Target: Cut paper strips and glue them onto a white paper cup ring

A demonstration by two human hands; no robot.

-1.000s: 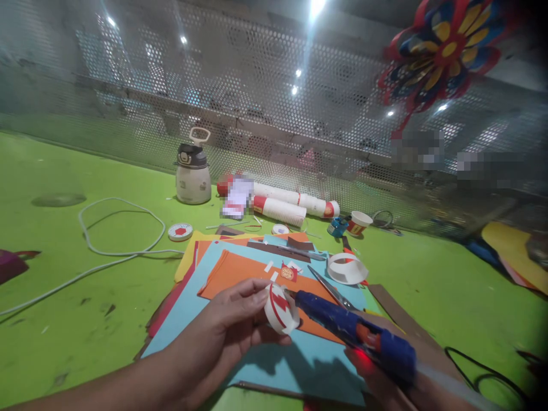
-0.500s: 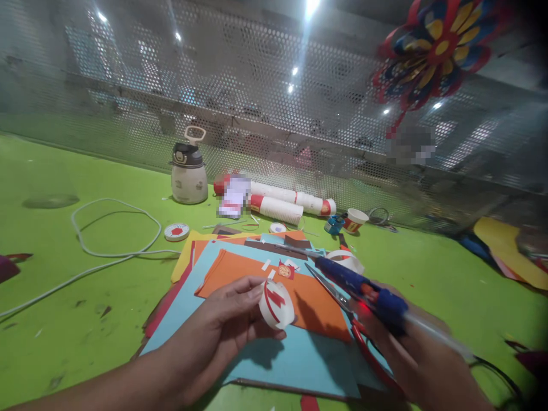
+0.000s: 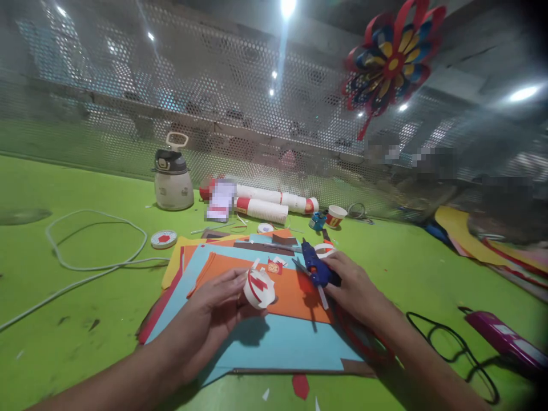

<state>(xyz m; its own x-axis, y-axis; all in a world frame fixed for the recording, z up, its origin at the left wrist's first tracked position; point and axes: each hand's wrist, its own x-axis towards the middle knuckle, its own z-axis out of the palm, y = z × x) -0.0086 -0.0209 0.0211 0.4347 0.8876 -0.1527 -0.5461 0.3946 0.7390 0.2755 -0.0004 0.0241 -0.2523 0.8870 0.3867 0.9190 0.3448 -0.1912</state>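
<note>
My left hand [image 3: 214, 311] pinches a white cut paper cup piece with red stripes [image 3: 259, 288] just above the stack of coloured paper sheets [image 3: 274, 337]. My right hand [image 3: 353, 285] grips a blue glue gun [image 3: 314, 268], its nozzle pointing away from me over the orange sheet [image 3: 295, 291]. A small red and yellow cut-out [image 3: 274, 266] lies on the orange sheet between the two hands. A white paper ring [image 3: 324, 249] sits just beyond the glue gun.
A white bottle with a handle [image 3: 172, 181], stacked paper cups lying down [image 3: 274, 204], a single cup [image 3: 334, 216], a tape roll [image 3: 163, 238] and a white cable [image 3: 92, 265] sit on the green table. A black cord [image 3: 445, 348] and purple object [image 3: 505, 339] lie right. A paper flower [image 3: 391, 57] hangs above.
My right hand carried the glue gun away from the cup piece, forward and down toward the white ring. The left hand kept its hold. The camera view turned right.
</note>
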